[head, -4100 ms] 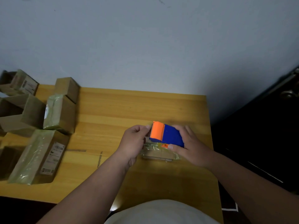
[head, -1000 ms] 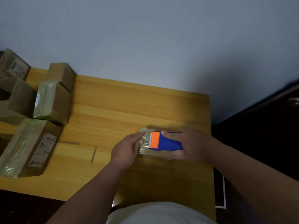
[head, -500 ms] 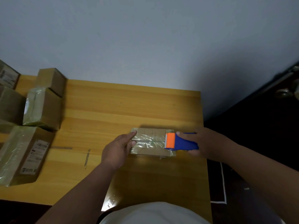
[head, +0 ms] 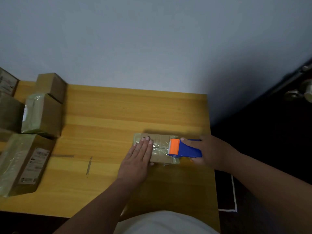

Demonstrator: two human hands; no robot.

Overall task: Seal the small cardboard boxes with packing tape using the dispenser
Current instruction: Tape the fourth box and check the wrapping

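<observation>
The small cardboard box (head: 156, 149) lies flat on the tabletop (head: 118, 115) toward its 3 o'clock edge, directly ahead of the person. A glossy strip of packing tape (head: 160, 147) now runs along its top. A second ago the dispenser sat over the middle of the box; it has since been drawn to the box's 3 o'clock end, laying tape behind it.

The dispenser (head: 184, 148), blue-bodied with an orange head, rests at that end with the head on the box top. The right hand (head: 208, 153) grips its body, fingers curled round it. The left hand (head: 141, 155) has changed from fingertips at the box's 9 o'clock end to a flat palm, fingers straight, pressing on the tape over that half.

Assessment: the run across this box looks nearly complete. What remains is probably carrying the tape over the end and severing it on the blade. Whether the tape is cut yet cannot be told.

At 9 o'clock on the tabletop, well apart, stands a group of other boxes (head: 42, 114), several glossy with tape; one near the 8 o'clock edge carries a printed label (head: 34, 164).
</observation>
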